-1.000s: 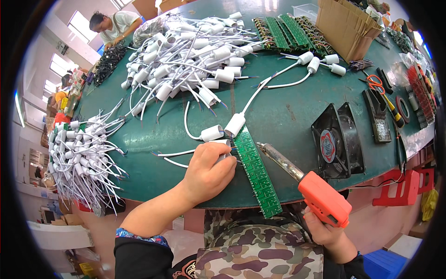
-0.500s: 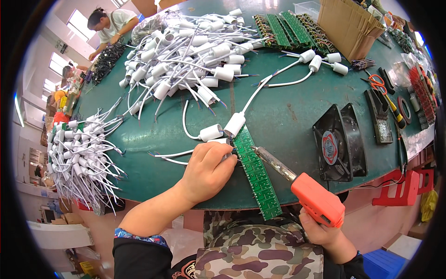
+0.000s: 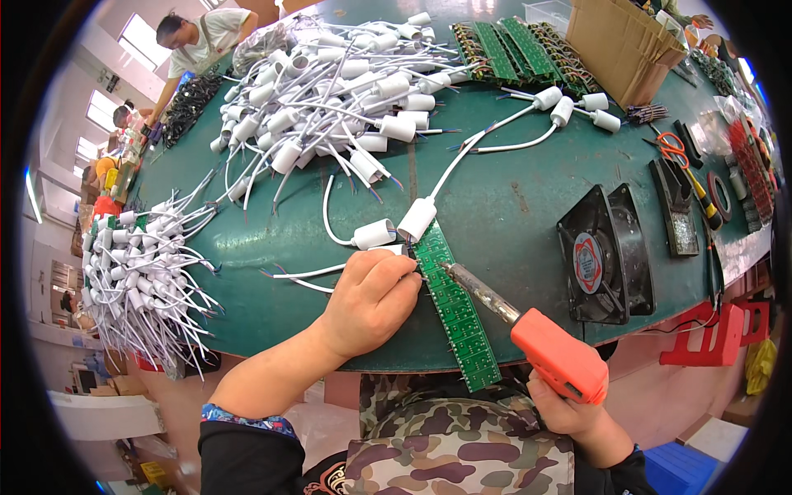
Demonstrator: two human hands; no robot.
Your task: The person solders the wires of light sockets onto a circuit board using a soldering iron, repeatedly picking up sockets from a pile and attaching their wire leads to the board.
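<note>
A narrow green circuit board strip [image 3: 459,318] lies slantwise near the table's front edge, its lower end reaching past the edge. My left hand [image 3: 371,301] is closed at the board's left side, on a white lamp socket [image 3: 394,249] mostly covered by the fingers; the exact grip is hidden. In my right hand [image 3: 569,408] is a red-handled soldering iron [image 3: 561,355], its tip at the upper part of the board. One wired white lamp socket [image 3: 417,219] rests at the board's top end. Another lamp socket [image 3: 374,234] lies just left of it.
A big heap of wired sockets [image 3: 330,91] covers the far middle; another pile [image 3: 140,280] sits left. Stacked circuit boards [image 3: 520,49] and a cardboard box [image 3: 619,45] stand far right. A black fan [image 3: 602,256] and orange-handled scissors [image 3: 672,150] are right. A person [image 3: 202,41] works far left.
The soldering iron has shifted slightly left and up along the board, with my right hand following a little. My left hand stays nearly still. The far-left person has straightened and moved an arm.
</note>
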